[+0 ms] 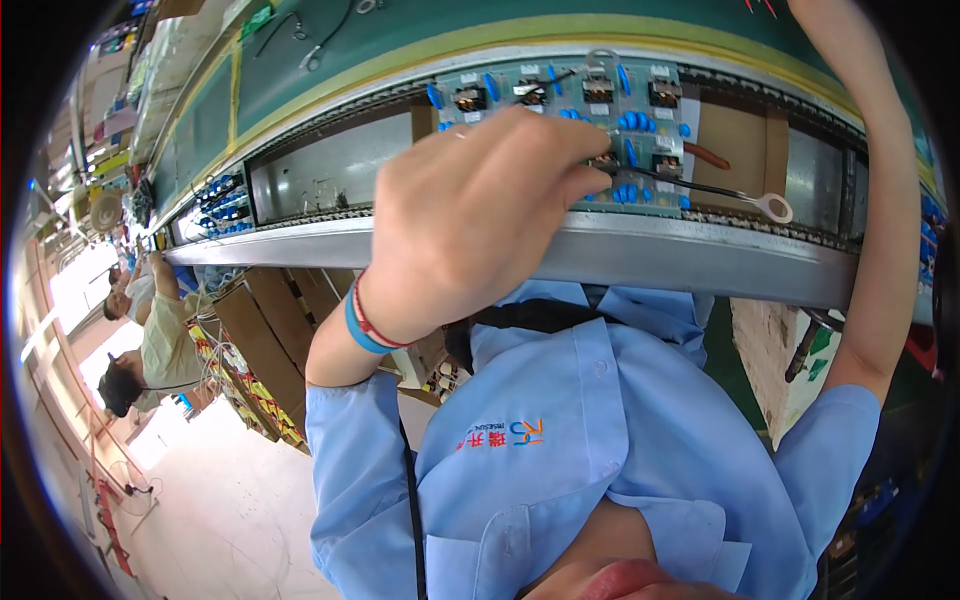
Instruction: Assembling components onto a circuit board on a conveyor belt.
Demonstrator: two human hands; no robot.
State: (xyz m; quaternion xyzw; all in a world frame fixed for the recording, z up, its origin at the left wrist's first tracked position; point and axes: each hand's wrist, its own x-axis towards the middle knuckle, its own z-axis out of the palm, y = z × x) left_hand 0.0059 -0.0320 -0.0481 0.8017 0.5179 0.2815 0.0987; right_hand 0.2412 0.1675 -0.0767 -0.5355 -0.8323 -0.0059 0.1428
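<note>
My left hand [475, 205], with a blue band and a red cord at its wrist, is over a panel of circuit boards [645, 100]. Blue disc-shaped parts and copper-wound coils stand in rows on it. Thumb and forefinger are pinched together at a black wire lead [690, 182], which runs right to a flat metal ring terminal [773, 207]. A second ring terminal [601, 58] on a black wire lies across the far part of the panel. The other fingers' undersides are hidden. My right forearm [880, 150] stretches up past the top edge, its hand out of the picture.
The panel rests on a chain conveyor [330, 215] with a grey metal rail [700, 262] nearest me. More blue-part boards [222, 205] stand further left. Several ring-terminal leads [310, 55] lie on the green bench [400, 40]. Other people [150, 370] work at far left, near cardboard boxes [260, 345].
</note>
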